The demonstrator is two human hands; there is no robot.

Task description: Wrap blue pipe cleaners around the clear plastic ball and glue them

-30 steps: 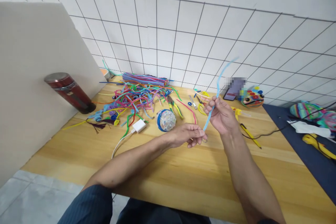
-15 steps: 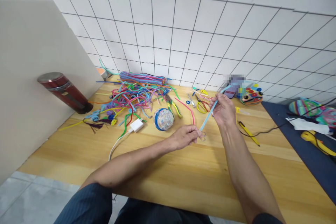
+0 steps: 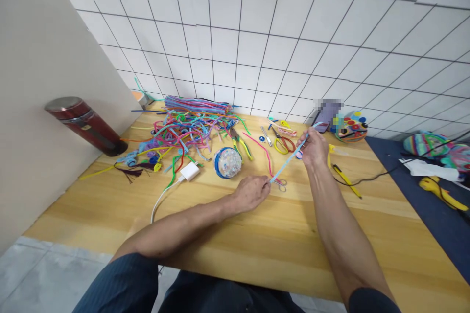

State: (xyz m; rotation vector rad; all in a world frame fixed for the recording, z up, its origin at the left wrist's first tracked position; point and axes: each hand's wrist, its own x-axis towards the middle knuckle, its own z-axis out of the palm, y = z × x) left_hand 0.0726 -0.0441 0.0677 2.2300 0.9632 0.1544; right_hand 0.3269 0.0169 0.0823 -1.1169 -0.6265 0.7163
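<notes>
The left hand (image 3: 253,191) pinches the near end of a light blue fuzzy pipe cleaner (image 3: 290,160) between its closed fingers (image 3: 265,187); the right hand (image 3: 314,149) grips the far stretch of the same pipe cleaner with fingers curled shut around it, the tip poking out past the knuckles toward a phone leaning on the tiled wall; the pipe cleaner runs taut and slanted between the two hands, just above the pale wooden bench (image 3: 235,239). Just beside the left hand's fingertips lie small silver scissors (image 3: 281,184) on the bench; a thin pink pipe cleaner (image 3: 265,153) curves between them and a round sparkly ball with a blue rim (image 3: 228,162); red-and-yellow-handled scissors (image 3: 282,143) rest near the right hand; a tangled heap of coloured pipe cleaners (image 3: 187,129) spreads over the far left of the bench, with a white charger block (image 3: 189,171) at its near edge and a dark red metal flask (image 3: 85,124) well apart at the left.
</notes>
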